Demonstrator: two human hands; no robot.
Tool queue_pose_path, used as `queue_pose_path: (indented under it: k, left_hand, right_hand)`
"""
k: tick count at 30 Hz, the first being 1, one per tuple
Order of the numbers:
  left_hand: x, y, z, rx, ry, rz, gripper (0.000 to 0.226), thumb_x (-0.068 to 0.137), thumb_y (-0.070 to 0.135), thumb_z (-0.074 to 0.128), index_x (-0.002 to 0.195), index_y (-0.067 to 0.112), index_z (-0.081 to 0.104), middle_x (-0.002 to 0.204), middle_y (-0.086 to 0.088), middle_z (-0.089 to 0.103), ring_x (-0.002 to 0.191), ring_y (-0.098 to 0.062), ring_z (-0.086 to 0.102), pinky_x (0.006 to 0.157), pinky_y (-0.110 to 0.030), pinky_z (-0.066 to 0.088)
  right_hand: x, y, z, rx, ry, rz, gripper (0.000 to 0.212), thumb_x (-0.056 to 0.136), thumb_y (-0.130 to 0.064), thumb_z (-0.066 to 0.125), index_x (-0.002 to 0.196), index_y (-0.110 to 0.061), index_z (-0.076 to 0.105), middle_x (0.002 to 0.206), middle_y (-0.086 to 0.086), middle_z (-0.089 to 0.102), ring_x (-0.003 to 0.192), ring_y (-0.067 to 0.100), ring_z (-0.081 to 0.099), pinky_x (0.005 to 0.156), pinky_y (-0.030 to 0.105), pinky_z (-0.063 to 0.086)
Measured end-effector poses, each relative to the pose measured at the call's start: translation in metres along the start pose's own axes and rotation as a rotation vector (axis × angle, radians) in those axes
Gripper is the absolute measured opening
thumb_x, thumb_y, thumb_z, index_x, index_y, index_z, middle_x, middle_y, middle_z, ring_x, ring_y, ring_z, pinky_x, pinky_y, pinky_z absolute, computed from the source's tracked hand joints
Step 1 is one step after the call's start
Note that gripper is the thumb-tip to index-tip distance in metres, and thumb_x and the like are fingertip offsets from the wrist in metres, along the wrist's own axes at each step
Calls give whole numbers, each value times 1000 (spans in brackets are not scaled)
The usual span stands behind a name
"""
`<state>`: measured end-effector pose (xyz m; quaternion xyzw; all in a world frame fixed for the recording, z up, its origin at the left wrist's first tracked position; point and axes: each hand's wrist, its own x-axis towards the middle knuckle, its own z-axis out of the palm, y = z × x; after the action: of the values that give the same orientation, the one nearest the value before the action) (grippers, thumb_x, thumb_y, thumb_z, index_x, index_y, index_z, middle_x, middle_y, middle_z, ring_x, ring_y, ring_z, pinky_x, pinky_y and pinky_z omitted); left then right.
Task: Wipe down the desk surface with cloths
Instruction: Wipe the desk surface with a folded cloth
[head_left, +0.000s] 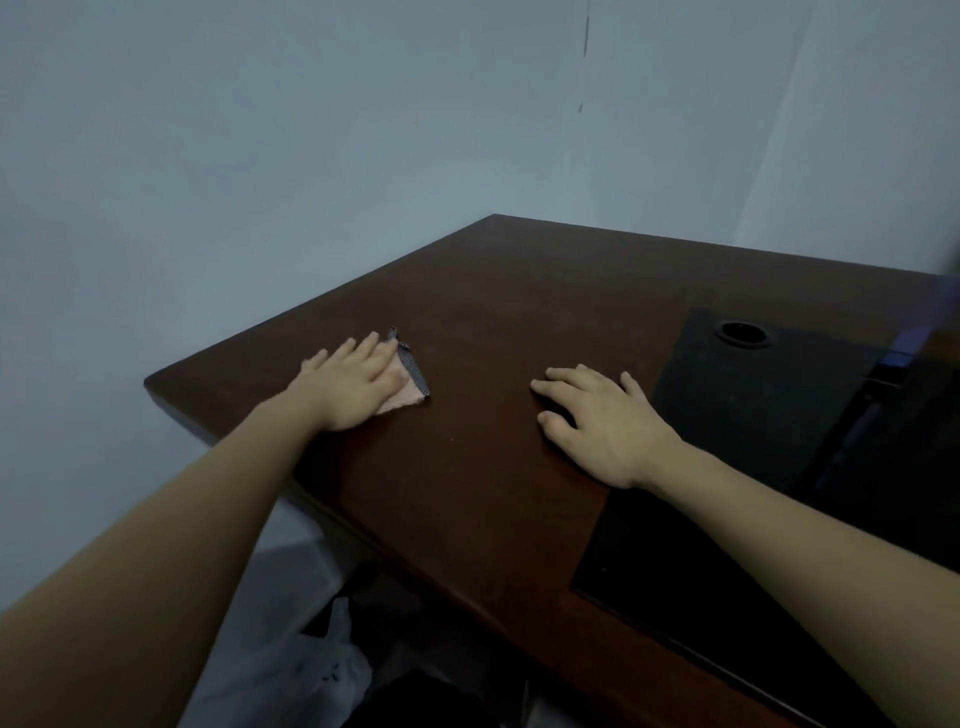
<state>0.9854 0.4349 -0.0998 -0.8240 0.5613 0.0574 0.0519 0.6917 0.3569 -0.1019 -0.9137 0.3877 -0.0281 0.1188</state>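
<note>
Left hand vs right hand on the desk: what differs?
The left hand presses flat on a pink cloth with a grey edge; the right hand rests on the bare dark brown wooden desk. Left lies near the desk's left edge, right beside the black inset panel. Both lie palm down.

Pretty dim in here, plain pale bluish-grey walls (260, 156) meeting in a corner right behind the dark brown wooden counter (493, 312). There's a thin dark mark (585, 36) running down the wall up top. White plastic bag (317, 670) on the floor below.
</note>
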Motion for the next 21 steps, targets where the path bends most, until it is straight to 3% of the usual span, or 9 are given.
queue_pose_path:
  k: [6, 10, 13, 18, 21]
  left_hand:
    - [-7, 55, 0, -1, 0, 225, 65, 104, 60, 9, 162, 32, -5, 169, 6, -11, 156, -20, -6, 125, -45, -3]
    - [-27, 55, 8, -2, 4, 344, 68, 101, 63, 9, 161, 35, -8, 168, 9, -13, 155, -15, -10, 123, -41, -7]
    - [-13, 30, 3, 25, -18, 284, 80, 88, 68, -1, 160, 34, -8, 168, 7, -13, 156, -18, -7, 124, -43, -3]
    - [38, -9, 0, 4, 24, -7, 67, 103, 61, 8, 162, 31, -5, 170, 0, -9, 156, -25, -3, 125, -49, 1]
    - [44, 4, 0, -18, 19, -21, 67, 103, 63, 7, 162, 32, -3, 170, 2, -9, 156, -24, -3, 125, -49, -1]
  right_hand:
    - [2, 0, 2, -1, 8, 8, 53, 107, -48, 31, 159, -36, 27, 168, -10, 17, 157, 19, 6, 123, 57, -1]
    - [3, 0, 2, -8, 5, 5, 53, 107, -48, 30, 159, -37, 25, 168, -11, 16, 157, 18, 5, 124, 56, -1]
    - [3, 1, 2, -6, 6, 5, 53, 107, -48, 30, 159, -37, 26, 168, -11, 17, 157, 18, 6, 125, 57, 0]
    - [4, 0, 2, 5, 18, 3, 53, 106, -48, 32, 158, -38, 28, 167, -11, 19, 156, 18, 8, 125, 58, 2]
    - [4, 0, 3, 11, 15, 8, 53, 106, -48, 33, 158, -38, 29, 167, -11, 19, 156, 18, 8, 124, 59, 2]
